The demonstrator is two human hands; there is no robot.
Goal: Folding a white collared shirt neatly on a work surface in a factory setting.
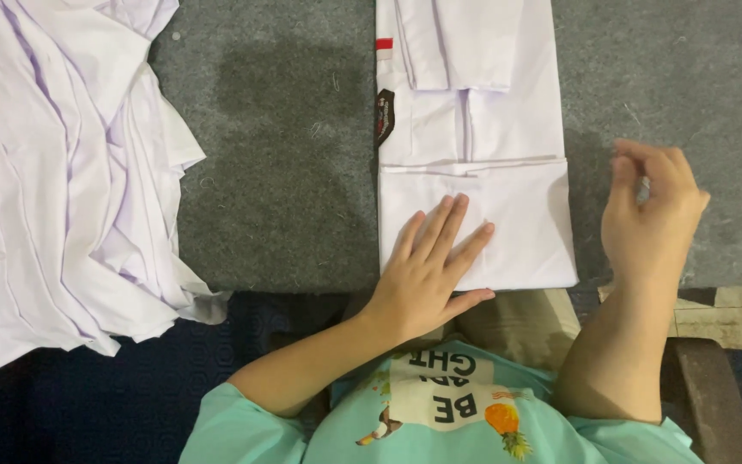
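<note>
A heap of white shirts (53, 172) spills over the table's (285, 155) left edge. The folded white shirt (508, 129) lies at the near edge — my left hand (431, 271) presses flat on it, fingers spread. My right hand (650, 219) hovers just beside it — fingers loosely curled, empty.

A folded shirt (474, 163) lies on a felt-covered table (285, 155), reaching the table's near edge in front of the person. The left hand (429, 271) rests flat on the near end of the folded shirt, while the right hand (650, 219) hovers just to the right of the shirt, above the table and apart from the cloth. Well to the left of the folded shirt, a heap of unfolded shirts (53, 180) spills over the table's near edge.
</note>
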